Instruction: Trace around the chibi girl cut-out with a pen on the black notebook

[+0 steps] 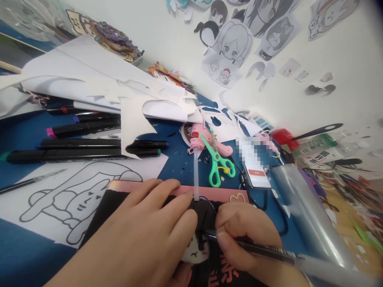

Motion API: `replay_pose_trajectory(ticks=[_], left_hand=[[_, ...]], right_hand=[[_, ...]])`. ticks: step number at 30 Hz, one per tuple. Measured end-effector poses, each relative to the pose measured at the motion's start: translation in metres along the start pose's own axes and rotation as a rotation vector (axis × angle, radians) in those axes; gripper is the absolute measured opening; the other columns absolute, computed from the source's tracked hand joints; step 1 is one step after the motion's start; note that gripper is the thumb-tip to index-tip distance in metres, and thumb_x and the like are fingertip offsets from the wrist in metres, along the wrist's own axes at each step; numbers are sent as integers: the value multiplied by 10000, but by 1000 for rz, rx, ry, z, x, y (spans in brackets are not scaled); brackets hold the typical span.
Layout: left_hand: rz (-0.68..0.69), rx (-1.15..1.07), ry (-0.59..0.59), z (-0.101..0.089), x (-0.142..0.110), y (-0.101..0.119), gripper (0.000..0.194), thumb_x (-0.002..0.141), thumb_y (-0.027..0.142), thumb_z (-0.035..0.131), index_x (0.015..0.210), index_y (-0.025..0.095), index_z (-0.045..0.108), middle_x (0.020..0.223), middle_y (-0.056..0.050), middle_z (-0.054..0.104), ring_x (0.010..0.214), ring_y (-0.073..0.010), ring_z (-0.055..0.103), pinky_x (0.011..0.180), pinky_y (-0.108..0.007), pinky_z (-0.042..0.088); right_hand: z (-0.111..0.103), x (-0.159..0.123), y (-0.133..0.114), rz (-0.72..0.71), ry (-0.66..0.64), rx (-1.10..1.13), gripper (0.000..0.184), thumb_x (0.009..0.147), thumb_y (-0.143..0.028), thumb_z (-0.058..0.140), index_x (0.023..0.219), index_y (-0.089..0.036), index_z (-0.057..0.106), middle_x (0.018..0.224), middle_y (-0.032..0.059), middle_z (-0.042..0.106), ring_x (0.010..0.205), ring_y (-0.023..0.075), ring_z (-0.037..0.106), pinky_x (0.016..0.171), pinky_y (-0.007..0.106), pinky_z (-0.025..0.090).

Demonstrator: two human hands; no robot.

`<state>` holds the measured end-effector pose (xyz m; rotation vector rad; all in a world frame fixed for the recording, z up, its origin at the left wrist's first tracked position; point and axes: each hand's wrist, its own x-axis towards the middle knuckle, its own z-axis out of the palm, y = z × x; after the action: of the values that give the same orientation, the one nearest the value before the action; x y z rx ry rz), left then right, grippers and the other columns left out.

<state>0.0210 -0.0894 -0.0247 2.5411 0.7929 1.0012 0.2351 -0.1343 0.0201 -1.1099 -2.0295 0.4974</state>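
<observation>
My right hand (245,231) is closed around a slim black pen (260,249) with a clear rear end. The pen's tip touches a small cutout figure (196,249) with a pale face and black hair. My left hand (149,223) lies over the figure's left side, fingers stretched out and fairly flat. Its index finger rests beside the face, and the thumb shows partly below it. Beneath both hands is a black pad (100,209) with a pink edge and pink lettering. Part of the figure is hidden by my left hand.
Green scissors (217,159) and a pink glue gun (199,133) with a glue stick lie beyond the pad. Several markers (80,154), a line drawing (86,197) and cut paper (134,119) are left. A phone (255,167) and a clear plastic roll (311,215) are right.
</observation>
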Motion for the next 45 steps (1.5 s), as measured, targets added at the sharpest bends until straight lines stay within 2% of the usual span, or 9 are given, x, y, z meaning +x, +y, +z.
replay_pose_trajectory(ticks=[6, 11, 18, 25, 32, 36, 39, 43, 45], left_hand=[[-2, -4, 11, 0, 2, 1, 492, 548, 473, 963, 911, 294, 684, 1043, 58, 824, 1100, -315, 690, 1052, -432, 491], [-1, -12, -10, -2, 1, 2, 493, 546, 465, 972, 914, 295, 692, 1047, 56, 821, 1099, -315, 680, 1065, -440, 488], [-7, -5, 1, -2, 3, 1, 498, 528, 459, 974, 898, 295, 684, 1062, 58, 820, 1105, -310, 678, 1070, -433, 472], [-12, -18, -15, -1, 6, 3, 390, 601, 441, 924, 872, 286, 691, 1048, 37, 821, 1100, -319, 681, 1029, -452, 500], [0, -8, -40, -6, 3, 3, 309, 677, 445, 862, 887, 282, 704, 1049, 20, 813, 1110, -325, 678, 1033, -481, 522], [-28, -2, -65, -11, 9, 7, 402, 567, 441, 964, 820, 279, 698, 1005, 41, 829, 1077, -316, 710, 1024, -452, 547], [-87, 11, -94, -16, 15, 13, 447, 495, 398, 1019, 776, 271, 695, 1044, 52, 842, 1078, -313, 729, 1032, -438, 556], [-137, 10, -77, -17, 15, 18, 434, 503, 339, 1031, 770, 260, 698, 1102, 50, 837, 1114, -280, 726, 1116, -374, 512], [-140, -7, -47, -15, 13, 18, 404, 553, 321, 1014, 807, 258, 705, 1116, 47, 830, 1132, -257, 717, 1150, -336, 475]], right_hand=[[1, 1, -1, 24, -3, 56, 300, 834, -54, 529, 734, -250, 326, 564, -94, 501, 465, 73, 445, 464, 201, 323], [-1, -1, -2, 38, 10, 39, 334, 802, -33, 536, 731, -262, 304, 568, -81, 499, 478, 95, 472, 475, 209, 368], [-1, -2, -1, 36, 3, 40, 301, 790, -36, 518, 743, -258, 319, 577, -85, 491, 491, 91, 476, 490, 197, 375], [1, -2, -1, 36, 5, 77, 352, 767, -31, 523, 731, -268, 265, 557, -84, 453, 466, 103, 442, 463, 215, 351], [-2, 3, -4, 50, 4, 71, 342, 780, -26, 532, 737, -268, 293, 555, -75, 499, 463, 110, 481, 464, 220, 375], [-2, -2, -2, 54, 24, 58, 325, 798, -18, 548, 735, -259, 339, 587, -60, 544, 497, 113, 537, 493, 212, 429], [1, -12, 2, 87, 97, 111, 308, 846, -25, 560, 735, -252, 382, 613, -53, 550, 523, 122, 567, 519, 228, 468], [5, -23, 9, 209, 357, 215, 286, 938, -47, 531, 759, -251, 441, 617, -63, 506, 527, 123, 525, 538, 252, 479], [5, -23, 11, 211, 365, 235, 284, 946, -50, 523, 759, -250, 449, 615, -63, 504, 525, 124, 533, 536, 253, 480]])
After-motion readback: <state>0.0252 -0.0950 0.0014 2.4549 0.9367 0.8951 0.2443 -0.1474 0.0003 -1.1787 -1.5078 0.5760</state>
